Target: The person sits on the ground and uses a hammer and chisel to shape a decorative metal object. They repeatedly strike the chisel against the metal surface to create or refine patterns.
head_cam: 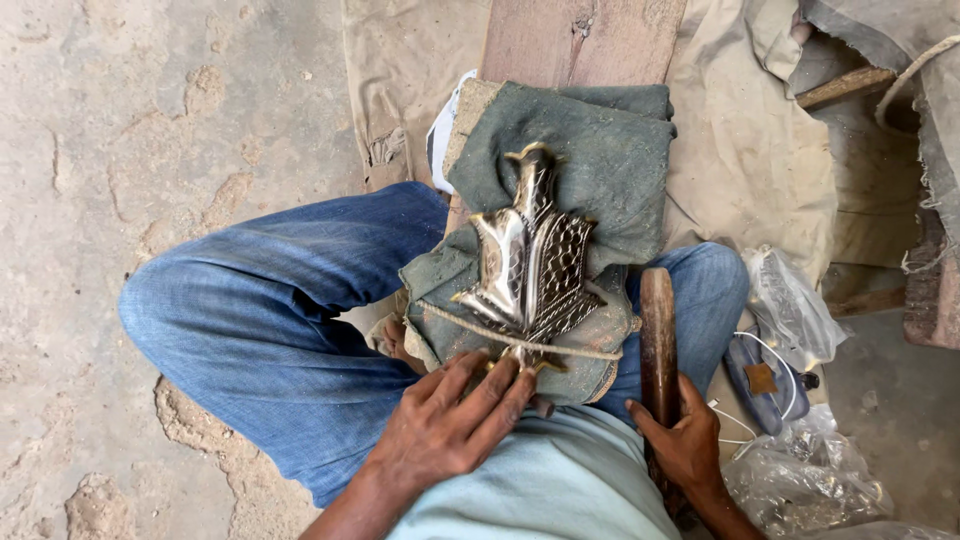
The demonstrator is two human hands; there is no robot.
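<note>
a person sits with knees apart in blue jeans (250, 320), looking down at a shiny metal bird figure (528, 265) that lies in the middle of the view on a folded grey-green cloth (600, 160). the figure has smooth polished parts on its left side and a cut, scaled pattern on its right side, with its narrow end pointing far. the cloth pads a reddish wooden plank (575, 40) that runs away from the lap. a thin rope (560, 350) crosses the near end of the figure from left to right and lies tight over it and the cloth.

the left hand (445, 425) rests palm down at the near end of the figure, its fingers (500, 385) stretched out and close together, tips touching the metal just near the rope; they press flat rather than clamp on anything.

the right hand (685, 445) is near and to the right, its fingers wrapped around the lower part of a dark wooden handle (658, 340) that stands beside the right knee, just right of the cloth. the head of that tool cannot be seen.

further right, on the floor, lie clear plastic bags (800, 470) and a small dark pouch with a white cable (765, 385). a pale canvas sheet (750, 150) covers the ground beyond them, and bare dusty floor (130, 130) fills the left.
</note>
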